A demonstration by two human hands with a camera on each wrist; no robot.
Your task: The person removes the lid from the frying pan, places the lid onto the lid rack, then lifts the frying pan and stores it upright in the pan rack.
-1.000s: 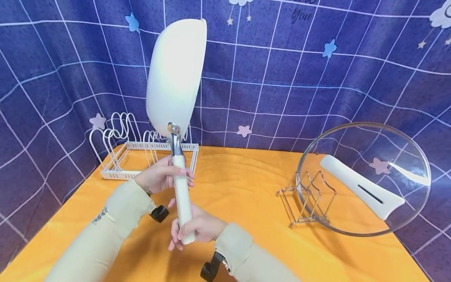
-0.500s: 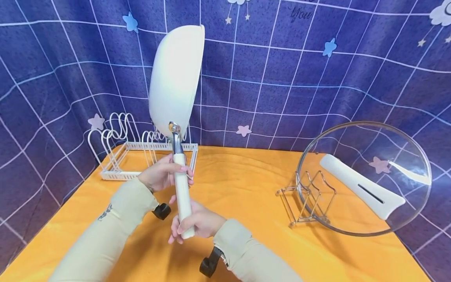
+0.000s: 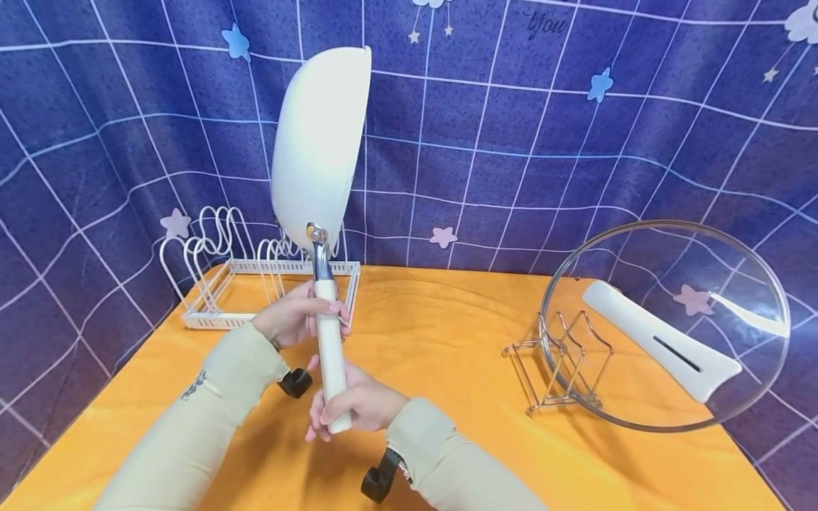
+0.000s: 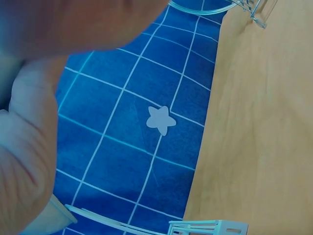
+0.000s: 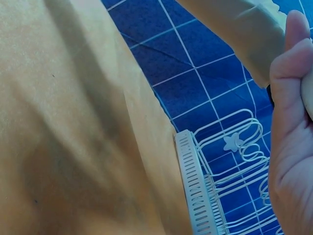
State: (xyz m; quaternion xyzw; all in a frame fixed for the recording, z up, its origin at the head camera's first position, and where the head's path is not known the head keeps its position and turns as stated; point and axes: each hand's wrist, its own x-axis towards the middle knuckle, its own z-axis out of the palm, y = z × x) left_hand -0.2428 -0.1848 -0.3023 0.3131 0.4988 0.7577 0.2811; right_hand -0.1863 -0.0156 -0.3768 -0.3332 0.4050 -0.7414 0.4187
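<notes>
A deep white frying pan (image 3: 318,145) stands on its side in the air in the head view, rim facing right and handle pointing down toward the person. My left hand (image 3: 295,317) grips the upper part of its white handle (image 3: 330,330), below the metal neck. Lower down, near the handle's end, my right hand (image 3: 358,406) holds it with the thumb across the front. The right wrist view catches the edge of my right hand (image 5: 292,142) with a sliver of the handle. In the left wrist view only parts of my hand (image 4: 27,156) show, close to the camera.
Behind the pan, at the back left, stands a white wire dish rack (image 3: 211,321). To the right, a small metal rack (image 3: 532,376) holds a glass lid (image 3: 639,424) with a long white handle (image 3: 661,342). An orange cloth (image 3: 441,341) covers the table, before a blue checked curtain (image 3: 486,177).
The pan has come slightly down and to the right, both hands keeping their hold on its handle. Over the last half second it has barely moved.
</notes>
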